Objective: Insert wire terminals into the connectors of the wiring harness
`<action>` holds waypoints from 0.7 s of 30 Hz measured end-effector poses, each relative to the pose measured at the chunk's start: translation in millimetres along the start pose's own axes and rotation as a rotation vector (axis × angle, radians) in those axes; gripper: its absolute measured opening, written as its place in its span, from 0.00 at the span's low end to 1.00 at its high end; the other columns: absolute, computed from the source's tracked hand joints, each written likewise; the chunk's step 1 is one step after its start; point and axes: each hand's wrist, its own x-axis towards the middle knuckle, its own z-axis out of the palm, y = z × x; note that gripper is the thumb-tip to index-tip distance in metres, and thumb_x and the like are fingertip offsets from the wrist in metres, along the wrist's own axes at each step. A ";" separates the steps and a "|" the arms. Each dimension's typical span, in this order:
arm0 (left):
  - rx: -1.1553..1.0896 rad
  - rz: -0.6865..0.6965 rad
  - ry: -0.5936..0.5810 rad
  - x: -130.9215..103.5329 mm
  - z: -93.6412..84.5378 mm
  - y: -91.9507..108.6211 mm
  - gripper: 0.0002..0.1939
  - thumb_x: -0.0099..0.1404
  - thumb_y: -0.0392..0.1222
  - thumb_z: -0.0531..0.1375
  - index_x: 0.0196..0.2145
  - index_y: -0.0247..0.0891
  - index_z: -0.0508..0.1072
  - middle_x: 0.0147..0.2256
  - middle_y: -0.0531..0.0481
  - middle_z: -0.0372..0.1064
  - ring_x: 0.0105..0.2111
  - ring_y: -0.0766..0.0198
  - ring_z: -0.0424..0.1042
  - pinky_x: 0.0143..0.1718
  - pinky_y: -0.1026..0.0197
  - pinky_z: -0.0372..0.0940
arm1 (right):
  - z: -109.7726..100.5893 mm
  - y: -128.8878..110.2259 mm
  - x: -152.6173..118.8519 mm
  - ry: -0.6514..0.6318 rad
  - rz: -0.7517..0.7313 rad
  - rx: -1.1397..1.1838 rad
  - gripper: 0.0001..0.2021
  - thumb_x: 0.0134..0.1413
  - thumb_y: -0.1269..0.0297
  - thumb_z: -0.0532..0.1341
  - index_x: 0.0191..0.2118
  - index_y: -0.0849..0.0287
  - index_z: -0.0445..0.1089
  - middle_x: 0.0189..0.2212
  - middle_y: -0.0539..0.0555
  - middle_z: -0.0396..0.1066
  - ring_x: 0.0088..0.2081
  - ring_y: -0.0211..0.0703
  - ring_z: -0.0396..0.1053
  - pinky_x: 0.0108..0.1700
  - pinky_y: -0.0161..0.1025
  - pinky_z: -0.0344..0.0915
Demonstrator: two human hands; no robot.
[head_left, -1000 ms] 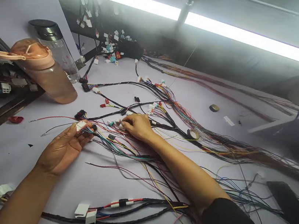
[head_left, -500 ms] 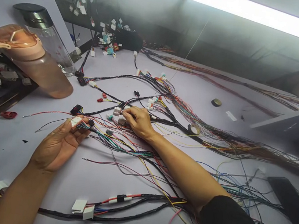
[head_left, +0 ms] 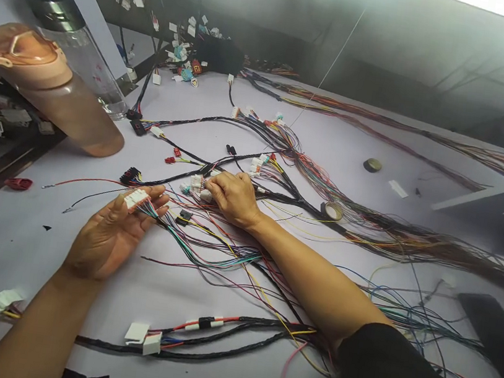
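Table [head_left: 133, 297]: is bearing harnesses [head_left: 205, 121]
Left hand [head_left: 108, 241]: is gripping wired white connector [head_left: 135, 199]
Right hand [head_left: 234, 199]: is pinching second connector [head_left: 195, 183] by wires [head_left: 204, 184]
Red wire [head_left: 89, 180]: is ending loose

Peach-orange lid on the frosted brownish plastic bottle [head_left: 75, 111], with a black-and-silver cap on the clear cylindrical bottle [head_left: 95, 70] beside it; green, teal, maroon and black run through the thin loose wires [head_left: 188, 246]; bright red on the small plastic connector [head_left: 18, 184], plain white on the blocky plastic connector [head_left: 136, 333].
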 end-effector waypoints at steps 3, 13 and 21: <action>0.014 -0.039 -0.073 2.2 20.8 -2.1 0.14 0.62 0.50 0.63 0.40 0.37 0.78 0.58 0.42 0.66 0.59 0.49 0.64 0.57 0.53 0.65 | -1.9 0.0 -0.8 -0.035 -0.036 0.031 0.12 0.68 0.61 0.54 0.37 0.60 0.71 0.37 0.51 0.76 0.37 0.38 0.67 0.43 0.40 0.47; 0.042 -0.145 0.011 30.7 52.6 -16.0 0.15 0.63 0.48 0.63 0.41 0.33 0.77 0.49 0.40 0.73 0.50 0.55 0.72 0.52 0.57 0.69 | -6.0 13.6 -0.7 -0.083 -0.201 0.161 0.10 0.65 0.62 0.57 0.43 0.58 0.74 0.36 0.51 0.74 0.39 0.39 0.68 0.42 0.40 0.48; 0.020 -0.151 0.076 34.8 46.9 -17.9 0.15 0.66 0.47 0.59 0.40 0.32 0.77 0.48 0.41 0.74 0.50 0.55 0.72 0.50 0.55 0.72 | -1.3 24.1 2.3 -0.061 -0.276 0.159 0.13 0.65 0.57 0.58 0.49 0.56 0.73 0.40 0.53 0.74 0.44 0.42 0.68 0.43 0.40 0.50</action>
